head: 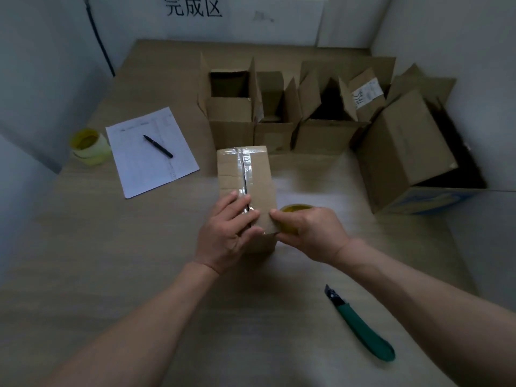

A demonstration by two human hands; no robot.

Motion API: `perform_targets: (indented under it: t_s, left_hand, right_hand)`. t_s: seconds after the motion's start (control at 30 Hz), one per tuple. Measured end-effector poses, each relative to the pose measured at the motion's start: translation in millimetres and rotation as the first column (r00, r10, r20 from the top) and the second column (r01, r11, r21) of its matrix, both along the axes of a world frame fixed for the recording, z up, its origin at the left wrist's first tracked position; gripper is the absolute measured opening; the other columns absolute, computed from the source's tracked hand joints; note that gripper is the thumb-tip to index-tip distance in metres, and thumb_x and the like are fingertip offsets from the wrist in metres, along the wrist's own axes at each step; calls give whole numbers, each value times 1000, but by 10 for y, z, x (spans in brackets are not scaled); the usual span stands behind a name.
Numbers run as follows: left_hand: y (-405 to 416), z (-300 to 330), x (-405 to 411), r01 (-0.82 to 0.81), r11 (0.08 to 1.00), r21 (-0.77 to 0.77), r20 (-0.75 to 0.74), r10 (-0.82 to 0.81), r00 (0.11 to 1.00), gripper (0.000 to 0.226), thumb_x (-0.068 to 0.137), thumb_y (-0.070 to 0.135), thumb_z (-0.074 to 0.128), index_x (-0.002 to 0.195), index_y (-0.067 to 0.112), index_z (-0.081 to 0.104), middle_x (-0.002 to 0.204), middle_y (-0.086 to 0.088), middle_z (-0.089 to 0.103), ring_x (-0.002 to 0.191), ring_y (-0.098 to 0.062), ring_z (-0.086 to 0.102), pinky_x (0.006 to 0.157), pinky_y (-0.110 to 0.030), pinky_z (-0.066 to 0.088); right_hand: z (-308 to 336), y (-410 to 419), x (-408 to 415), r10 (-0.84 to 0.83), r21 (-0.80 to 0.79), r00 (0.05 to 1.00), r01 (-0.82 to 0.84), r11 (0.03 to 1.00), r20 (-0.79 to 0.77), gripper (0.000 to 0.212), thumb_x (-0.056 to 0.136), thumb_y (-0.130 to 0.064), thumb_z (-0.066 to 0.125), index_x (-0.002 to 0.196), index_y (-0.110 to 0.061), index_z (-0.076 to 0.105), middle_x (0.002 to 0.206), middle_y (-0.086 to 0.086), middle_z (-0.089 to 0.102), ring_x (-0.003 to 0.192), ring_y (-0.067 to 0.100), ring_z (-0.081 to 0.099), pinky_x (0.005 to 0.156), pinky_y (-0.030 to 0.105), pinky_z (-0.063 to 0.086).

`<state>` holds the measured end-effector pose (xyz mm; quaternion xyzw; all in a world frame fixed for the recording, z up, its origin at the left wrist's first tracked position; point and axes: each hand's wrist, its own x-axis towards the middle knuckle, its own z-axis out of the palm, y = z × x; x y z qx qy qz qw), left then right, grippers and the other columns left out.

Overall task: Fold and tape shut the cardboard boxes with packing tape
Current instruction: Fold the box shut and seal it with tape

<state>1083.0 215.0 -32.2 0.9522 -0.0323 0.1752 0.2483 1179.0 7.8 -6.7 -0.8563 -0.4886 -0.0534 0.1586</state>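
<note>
table [111,247] | left hand [227,233] flat on box [245,174] | right hand [312,227] grips tape roll [293,209]

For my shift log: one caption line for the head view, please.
Left hand presses tape along the closed box seam; right hand grips the tape roll beside it.

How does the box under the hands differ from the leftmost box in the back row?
The box under the hands has its flaps folded down with clear tape along the top seam; the leftmost back-row box stands with flaps up and its inside showing. The left hand presses on the first box while the right hand holds a tape roll beside it; nobody touches the back-row box. Both are plain brown cardboard.
</note>
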Motion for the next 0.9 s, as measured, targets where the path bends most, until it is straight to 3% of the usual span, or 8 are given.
perform_targets:
  t_s: [0.27, 0.4, 0.5, 0.53, 0.6, 0.7, 0.8, 0.9]
  left_hand:
    - [98, -111, -465, 127, 977, 171, 96, -144, 985, 59, 89, 62, 55, 115, 13, 72, 125, -15, 60, 115, -36, 51, 93, -47, 45]
    - [-59, -166, -392, -48, 984, -169, 161, 76, 984, 46, 93, 45, 54, 108, 6, 74, 125, -11, 62, 116, -31, 52, 100, -41, 42]
    - [-251, -131, -375, -258, 837, -482, 66, 328, 942, 43, 93, 39, 50, 110, 6, 72, 137, -9, 54, 129, -27, 47, 110, -35, 35]
    - [-253, -116, -383, -288, 840, -460, 34, 341, 940, 44, 92, 39, 48, 113, 8, 71, 141, -9, 51, 133, -29, 43, 111, -41, 35]
    - [-166, -74, -424, -244, 962, -122, 23, 249, 968, 51, 91, 47, 46, 126, 14, 65, 149, -11, 43, 141, -36, 33, 109, -58, 32]
    - [-46, 99, -343, 99, 927, 361, -57, -84, 995, 66, 88, 64, 39, 142, 25, 46, 157, -8, 31, 146, -37, 18, 108, -65, 24]
    - [-122, 234, -143, 387, 846, 366, -257, -308, 916, 77, 87, 61, 48, 149, 18, 33, 155, -5, 35, 147, -31, 21, 116, -54, 24]
    - [-190, 286, 22, 430, 854, 294, -314, -339, 887, 86, 81, 54, 62, 150, 16, 28, 144, -3, 44, 137, -23, 29, 115, -41, 27]
  right_hand:
    - [-30, -142, -435, 82, 27, 987, -79, 997, -139, 50, 76, -37, 81, 122, -18, 70, 94, 5, 77, 76, 26, 72, 64, 39, 59]
    - [-83, -112, -416, 16, 59, 978, -4, 998, -210, 51, 75, -36, 83, 122, -18, 70, 101, 5, 76, 83, 28, 73, 67, 42, 59]
    - [-105, -111, -411, -22, 62, 967, 39, 997, -253, 51, 78, -39, 80, 125, -22, 69, 106, 2, 75, 89, 29, 72, 71, 42, 58]
    - [-110, -107, -410, -24, 69, 967, 43, 997, -253, 51, 78, -39, 80, 125, -23, 69, 106, 2, 75, 89, 29, 71, 71, 42, 58]
    - [-107, -105, -416, -33, 53, 964, 49, 997, -263, 51, 79, -42, 78, 127, -25, 67, 108, 2, 75, 90, 29, 70, 73, 41, 57]
    - [-88, -84, -431, -33, -21, 967, 28, 999, -252, 50, 85, -51, 68, 131, -31, 62, 109, -2, 73, 90, 24, 68, 75, 38, 54]
    - [-32, -64, -413, -55, -62, 960, 39, 997, -273, 40, 87, -51, 65, 122, -32, 62, 100, -5, 73, 81, 18, 66, 73, 35, 53]
    - [53, -129, -460, -97, -28, 919, 93, 995, -383, 36, 85, -41, 61, 119, -30, 63, 86, -10, 68, 70, 9, 59, 75, 28, 50]
